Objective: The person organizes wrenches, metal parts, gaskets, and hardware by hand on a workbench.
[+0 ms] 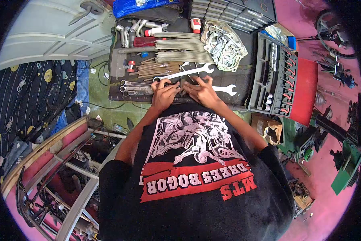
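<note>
My left hand (pixel 164 95) and my right hand (pixel 203 91) are close together over the front of a dark mat, fingers bent inward. Their fingertips nearly meet around something small and dark that I cannot make out. Just beyond them lies a long combination wrench (pixel 184 73), its ring end beside my left fingers and its open jaw to the right. Several ring-ended wrenches (pixel 137 87) lie in a row left of my left hand. An open-jawed wrench end (pixel 227 89) shows right of my right hand; the rest is hidden under the hands.
Bundles of thin rods (pixel 180 46) and brown sticks (pixel 156 69) lie behind the wrenches. Gaskets in plastic (pixel 226 48), a drawer cabinet (pixel 236 14) and an open socket case (pixel 274 76) stand right. Socket wrenches (pixel 126 34) lie back left; a metal frame (pixel 78 205) stands lower left.
</note>
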Tool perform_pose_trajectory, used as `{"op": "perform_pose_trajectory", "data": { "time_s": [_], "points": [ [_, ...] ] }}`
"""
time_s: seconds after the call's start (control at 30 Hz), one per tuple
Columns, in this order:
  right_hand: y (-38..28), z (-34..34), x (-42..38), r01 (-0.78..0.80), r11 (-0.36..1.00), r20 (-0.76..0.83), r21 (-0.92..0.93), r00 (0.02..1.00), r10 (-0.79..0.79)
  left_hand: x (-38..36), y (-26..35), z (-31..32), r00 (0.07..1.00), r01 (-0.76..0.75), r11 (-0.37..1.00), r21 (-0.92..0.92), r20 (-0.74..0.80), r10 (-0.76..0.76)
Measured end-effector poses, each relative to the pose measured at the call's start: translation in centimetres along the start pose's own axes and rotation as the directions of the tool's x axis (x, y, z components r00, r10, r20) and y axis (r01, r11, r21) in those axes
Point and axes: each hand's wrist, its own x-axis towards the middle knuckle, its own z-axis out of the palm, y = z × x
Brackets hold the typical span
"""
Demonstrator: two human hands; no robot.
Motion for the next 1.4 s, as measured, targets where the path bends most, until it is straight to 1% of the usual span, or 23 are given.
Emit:
{"op": "perform_pose_trajectory", "data": {
  "time_s": [0.07,0.13,0.23,0.27,0.37,0.43,0.5,0.53,0.67,0.73,0.77,0.83,0.87,0.97,1.1,1.17,1.2,1.23,1.3,1.4],
  "points": [
    [-0.2,-0.1,1.2,0.021,1.0,-0.008,-0.007,1.0,-0.021,0.0,0.0,0.2,1.0,-0.001,1.0,0.018,-0.005,0.001],
    [-0.2,0.1,1.3,0.042,0.999,-0.015,-0.028,0.999,-0.043,-0.2,-0.2,0.2,1.0,0.013,1.0,-0.006,-0.017,-0.013],
    [-0.1,0.1,0.3,0.065,0.998,0.015,-0.019,0.998,-0.065,-0.1,-0.2,0.2,1.0,-0.007,1.0,-0.004,-0.016,0.007],
    [-0.1,0.5,0.0,0.077,0.997,-0.013,-0.011,0.997,-0.078,-0.1,-0.2,0.0,1.0,0.001,1.0,-0.026,0.002,0.0],
    [0.4,-0.1,-0.1,0.119,0.993,-0.019,0.017,0.993,-0.119,0.4,0.2,-0.4,1.0,-0.023,1.0,-0.021,0.003,0.023],
    [0.6,-0.7,0.7,0.106,0.994,-0.012,0.039,0.994,-0.105,0.1,-0.1,-0.2,1.0,-0.022,0.999,-0.022,-0.011,0.022],
    [0.6,-0.6,1.6,0.08,0.997,-0.043,-0.009,0.996,-0.08,0.0,-0.2,-0.2,1.0,-0.026,1.0,0.008,0.007,0.026],
    [0.5,-0.3,1.9,0.092,0.996,-0.064,0.013,0.994,-0.091,0.0,-0.2,-0.2,0.999,-0.031,0.999,0.019,0.016,0.03],
    [0.3,0.0,0.3,0.099,0.994,-0.028,-0.044,0.995,-0.101,0.1,0.2,-0.4,0.999,-0.032,0.999,0.041,0.025,0.031],
    [0.3,-0.2,-0.6,0.109,0.994,-0.011,0.009,0.994,-0.109,0.3,0.3,-0.4,0.999,-0.039,0.999,0.008,0.001,0.039],
    [0.5,-0.1,-0.5,0.114,0.994,-0.015,0.002,0.993,-0.114,0.6,0.3,-0.4,0.999,-0.043,0.999,0.012,-0.007,0.044],
    [0.1,-0.8,0.2,0.065,0.997,-0.034,0.042,0.997,-0.063,0.2,0.1,-0.2,0.999,-0.045,0.997,0.057,0.008,0.045],
    [-0.2,-0.8,0.9,0.068,0.998,-0.059,0.007,0.996,-0.067,0.0,0.0,0.0,0.999,-0.054,0.996,0.073,0.007,0.054],
    [-0.4,-0.5,1.0,0.063,0.997,-0.082,0.033,0.995,-0.06,0.0,0.2,-0.3,0.999,-0.038,0.996,0.078,0.014,0.037],
    [0.0,-0.1,-0.5,0.068,0.998,-0.05,0.008,0.996,-0.067,0.5,0.7,-0.6,0.999,-0.054,0.998,0.045,0.008,0.054],
    [0.3,-0.5,-0.3,0.037,0.998,-0.051,0.06,0.998,-0.034,0.4,0.7,-0.6,0.998,-0.052,0.997,0.052,0.038,0.05],
    [0.3,-0.4,0.2,0.03,0.999,-0.115,0.044,0.993,-0.025,0.4,0.6,-0.6,0.997,-0.057,0.997,0.06,0.048,0.054],
    [0.3,-0.2,0.7,0.028,0.999,-0.119,0.044,0.993,-0.022,0.3,0.6,-0.6,0.997,-0.062,0.996,0.062,0.05,0.059],
    [0.1,0.0,1.4,0.077,0.997,-0.11,0.014,0.991,-0.075,0.2,0.6,-0.5,0.996,-0.077,0.993,0.094,0.053,0.072],
    [0.2,-0.2,1.1,0.049,0.999,-0.099,0.022,0.994,-0.046,0.4,0.6,-0.4,0.994,-0.087,0.994,0.058,0.066,0.084]
  ]
}}
